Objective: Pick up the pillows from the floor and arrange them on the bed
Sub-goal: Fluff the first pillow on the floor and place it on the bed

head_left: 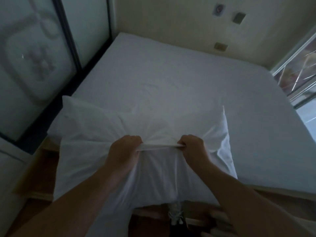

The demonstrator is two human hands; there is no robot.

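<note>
A large white pillow [95, 134] hangs in front of me over the near corner of the bed [188, 79], its far edge over the white sheet. My left hand [124, 147] and my right hand [193, 146] are both closed on a bunched fold of the pillow's cover at its middle, about a hand's width apart. The lower part of the pillow drapes down between my forearms. The rest of the bed shows only its flat white sheet.
A frosted sliding wardrobe door [34, 65] with a dark frame runs along the bed's left side. A window [297, 69] is at the right. The beige wall [171, 23] stands behind the bed. Wooden floor [42, 170] and a shoe [176, 218] are below.
</note>
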